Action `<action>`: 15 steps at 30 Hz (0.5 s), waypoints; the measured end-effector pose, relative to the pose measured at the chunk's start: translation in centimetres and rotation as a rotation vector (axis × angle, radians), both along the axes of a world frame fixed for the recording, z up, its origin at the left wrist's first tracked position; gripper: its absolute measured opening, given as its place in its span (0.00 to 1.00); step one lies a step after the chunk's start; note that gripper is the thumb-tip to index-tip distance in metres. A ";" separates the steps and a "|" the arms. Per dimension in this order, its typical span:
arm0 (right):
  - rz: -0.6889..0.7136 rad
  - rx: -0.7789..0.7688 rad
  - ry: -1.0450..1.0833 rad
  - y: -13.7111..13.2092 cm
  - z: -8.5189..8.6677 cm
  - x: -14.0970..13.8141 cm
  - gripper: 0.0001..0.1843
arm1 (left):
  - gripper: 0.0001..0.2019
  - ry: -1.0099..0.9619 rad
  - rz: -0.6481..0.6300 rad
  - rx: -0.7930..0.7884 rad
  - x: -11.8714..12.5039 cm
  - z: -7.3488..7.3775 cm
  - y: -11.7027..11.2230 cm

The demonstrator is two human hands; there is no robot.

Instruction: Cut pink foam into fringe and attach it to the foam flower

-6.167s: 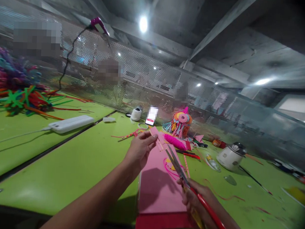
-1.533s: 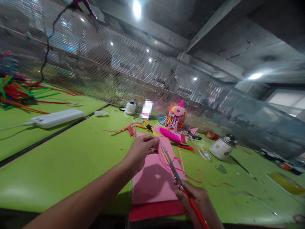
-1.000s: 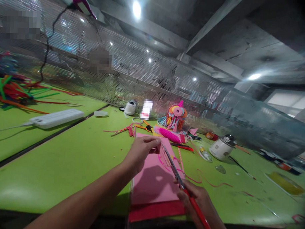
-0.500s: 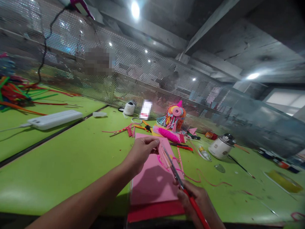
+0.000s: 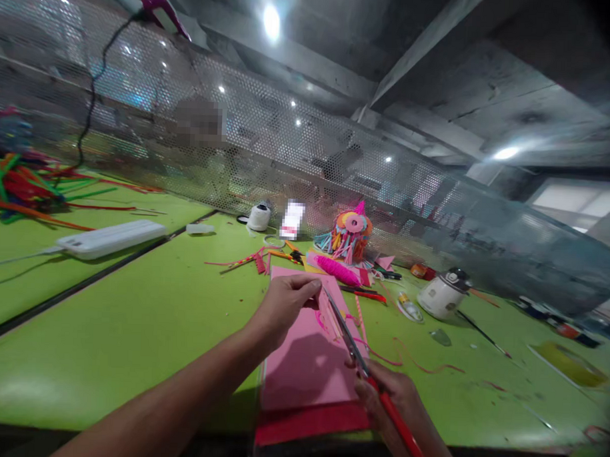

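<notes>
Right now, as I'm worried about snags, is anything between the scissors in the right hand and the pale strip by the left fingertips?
Nothing visible: the scissors in the right hand lie close alongside the pale strip at the left hand. The pink sheet is below. Contact is unclear.

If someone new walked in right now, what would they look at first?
Probably the bright green table, with a pink sheet lying near its front edge. Next might come the red-handled scissors over that sheet, held in the person's right grip. Farther back, a colourful tasselled ornament stands before the perforated screen.
</notes>
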State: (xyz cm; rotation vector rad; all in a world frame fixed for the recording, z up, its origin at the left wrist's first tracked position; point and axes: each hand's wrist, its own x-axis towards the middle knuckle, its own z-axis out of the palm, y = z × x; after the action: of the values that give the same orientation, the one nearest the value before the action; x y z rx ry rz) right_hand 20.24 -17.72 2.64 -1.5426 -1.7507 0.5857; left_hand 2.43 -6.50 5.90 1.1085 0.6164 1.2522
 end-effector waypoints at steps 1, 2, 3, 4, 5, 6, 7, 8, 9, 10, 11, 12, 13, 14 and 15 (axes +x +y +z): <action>0.001 0.000 0.002 -0.1 0.0 0.0 0.28 | 0.07 0.001 0.000 0.000 0.0 0.0 0.0; 0.002 0.003 -0.001 -0.1 0.1 0.0 0.27 | 0.07 0.002 0.001 0.001 0.0 0.0 0.0; 0.002 0.010 -0.009 -0.2 0.1 0.0 0.27 | 0.07 0.004 0.003 0.001 0.1 0.0 0.0; 0.001 0.018 -0.020 -0.2 0.1 0.0 0.27 | 0.07 0.006 0.004 0.001 0.1 0.0 0.0; 0.002 0.025 -0.031 -0.2 0.1 0.0 0.27 | 0.08 0.008 0.004 -0.001 0.1 0.0 0.1; 0.005 0.035 -0.040 -0.2 0.2 0.0 0.27 | 0.08 0.010 0.001 -0.004 0.1 0.0 0.1; 0.007 0.045 -0.046 -0.2 0.1 0.0 0.27 | 0.08 0.010 -0.004 -0.011 0.1 -0.1 0.1; 0.007 0.053 -0.047 -0.1 0.1 0.0 0.27 | 0.08 0.006 -0.010 -0.019 0.2 -0.1 0.1; 0.004 0.056 -0.042 -0.1 0.0 0.0 0.27 | 0.08 -0.004 -0.022 -0.030 0.2 -0.1 0.1; -0.001 0.055 -0.034 0.0 -0.1 0.0 0.27 | 0.08 -0.020 -0.035 -0.042 0.2 -0.2 0.1; -0.009 0.056 -0.027 0.1 -0.3 0.0 0.27 | 0.09 -0.042 -0.050 -0.054 0.2 -0.2 0.2; -0.020 0.063 -0.023 0.2 -0.5 0.1 0.27 | 0.09 -0.066 -0.064 -0.063 0.2 -0.3 0.2; -0.030 0.074 -0.022 0.3 -0.7 0.1 0.27 | 0.10 -0.085 -0.075 -0.069 0.2 -0.4 0.2; -0.038 0.088 -0.024 0.4 -0.8 0.0 0.27 | 0.09 -0.097 -0.084 -0.074 0.2 -0.4 0.2; -0.046 0.103 -0.029 0.4 -0.9 0.0 0.27 | 0.08 -0.099 -0.088 -0.078 0.2 -0.5 0.2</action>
State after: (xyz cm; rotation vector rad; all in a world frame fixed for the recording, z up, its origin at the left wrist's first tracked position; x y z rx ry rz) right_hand 20.26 -17.27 1.78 -1.5222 -1.7349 0.4463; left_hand 2.65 -6.29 5.40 0.9924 0.5316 1.1898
